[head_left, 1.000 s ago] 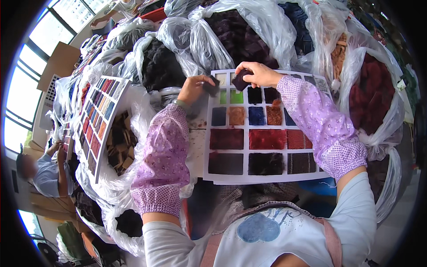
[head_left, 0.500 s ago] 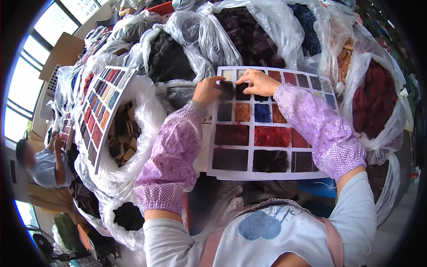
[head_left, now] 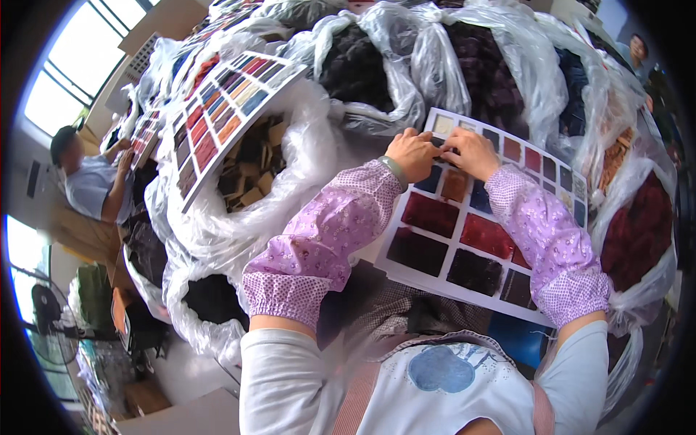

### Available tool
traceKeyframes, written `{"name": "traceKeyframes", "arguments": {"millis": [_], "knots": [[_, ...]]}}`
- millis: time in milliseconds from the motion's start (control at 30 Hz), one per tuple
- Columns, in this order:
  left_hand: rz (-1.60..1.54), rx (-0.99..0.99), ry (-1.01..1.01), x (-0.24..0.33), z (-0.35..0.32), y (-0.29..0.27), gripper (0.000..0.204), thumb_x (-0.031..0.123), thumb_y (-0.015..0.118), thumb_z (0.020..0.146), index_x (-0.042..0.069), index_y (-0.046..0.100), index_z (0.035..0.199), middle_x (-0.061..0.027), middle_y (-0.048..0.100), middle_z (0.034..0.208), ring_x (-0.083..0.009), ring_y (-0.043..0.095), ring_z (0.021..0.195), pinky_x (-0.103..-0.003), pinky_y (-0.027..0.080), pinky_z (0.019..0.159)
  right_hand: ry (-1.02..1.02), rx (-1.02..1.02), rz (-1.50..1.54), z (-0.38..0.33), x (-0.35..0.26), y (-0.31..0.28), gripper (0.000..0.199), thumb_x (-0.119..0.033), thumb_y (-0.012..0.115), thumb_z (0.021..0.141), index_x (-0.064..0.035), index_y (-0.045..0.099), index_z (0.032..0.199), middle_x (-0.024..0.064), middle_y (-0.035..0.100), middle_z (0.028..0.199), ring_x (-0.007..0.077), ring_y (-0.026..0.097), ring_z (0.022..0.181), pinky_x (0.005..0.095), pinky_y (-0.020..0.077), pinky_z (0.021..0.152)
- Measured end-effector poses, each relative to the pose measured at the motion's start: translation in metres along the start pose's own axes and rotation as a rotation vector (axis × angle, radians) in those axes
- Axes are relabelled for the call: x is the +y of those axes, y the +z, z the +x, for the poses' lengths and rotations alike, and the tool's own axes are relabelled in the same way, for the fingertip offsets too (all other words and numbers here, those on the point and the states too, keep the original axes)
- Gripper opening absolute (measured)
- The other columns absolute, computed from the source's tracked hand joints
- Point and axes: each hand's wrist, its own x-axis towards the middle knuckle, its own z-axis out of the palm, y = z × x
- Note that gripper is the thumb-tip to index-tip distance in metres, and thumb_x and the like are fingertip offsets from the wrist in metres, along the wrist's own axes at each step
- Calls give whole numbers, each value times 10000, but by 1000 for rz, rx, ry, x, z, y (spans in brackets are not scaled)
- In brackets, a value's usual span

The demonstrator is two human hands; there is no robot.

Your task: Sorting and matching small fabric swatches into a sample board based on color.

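Observation:
A white sample card [head_left: 394, 225] with rows of fabric swatches lies tilted in front of me. My left hand [head_left: 413, 155] is at the card's upper left, its fingers curled onto a small dark fabric swatch [head_left: 436, 140]. From the other side my right hand [head_left: 470, 154] meets it, fingertips bent down at the same swatch. The two hands' fingertips nearly touch and hide much of the piece. Below them are an orange-brown swatch [head_left: 454, 185], wide red swatches [head_left: 429, 212] and black ones [head_left: 417, 250]. Both my forearms wear purple patterned sleeves.
Plastic bags of fabric pieces surround the card: black [head_left: 353, 69], dark purple [head_left: 484, 76], dark red [head_left: 638, 230], brown [head_left: 250, 170]. Another swatch card [head_left: 230, 109] leans over the brown bag. A person [head_left: 94, 174] works at far left; another [head_left: 636, 54] is at far right.
The view has shifted, so the card appears farther right and more slanted. My hands have come closer together over the dark swatch, and the right hand's fingers are more bent.

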Motion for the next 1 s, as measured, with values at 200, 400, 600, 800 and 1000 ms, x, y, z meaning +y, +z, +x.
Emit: {"name": "traceKeyframes", "arguments": {"millis": [200,400,600,800,1000], "knots": [[-377,54,-71,3,-152,-115,303,75,516,777,98,562,1076,-142,554,1068,-290,540,951,-348,429,814,-65,-125,-328,28,-19,-33,144,-255,640,682,-120,651,732,79,619,710,271,608,678,384,474,593],[-121,127,-1230,-62,-404,-90,187,109,509,726,81,665,825,-103,644,756,-210,630,730,-298,484,689,-682,203,-80,89,-172,2,84,-162,559,737,-99,611,756,63,595,727,233,598,682,352,482,599],[76,-290,-1134,-75,-470,43,731,316,655,655,49,328,1252,-191,531,1070,-340,494,985,-406,404,843,-486,182,-438,156,-230,95,311,-89,529,714,-128,536,1022,106,565,934,257,534,884,368,471,704],[-101,104,-1201,-66,-473,15,517,128,561,629,86,467,1136,-193,594,807,-374,557,781,-429,451,730,-557,267,-383,148,-237,75,238,-67,489,761,-111,563,983,92,615,831,220,572,843,339,477,707],[-9,336,-1255,-49,-463,-5,416,115,589,660,188,555,1068,-127,619,806,-308,590,749,-396,467,677,-930,646,-213,110,-227,8,151,-111,571,686,-147,584,832,-17,560,901,151,549,837,295,456,719]]}}
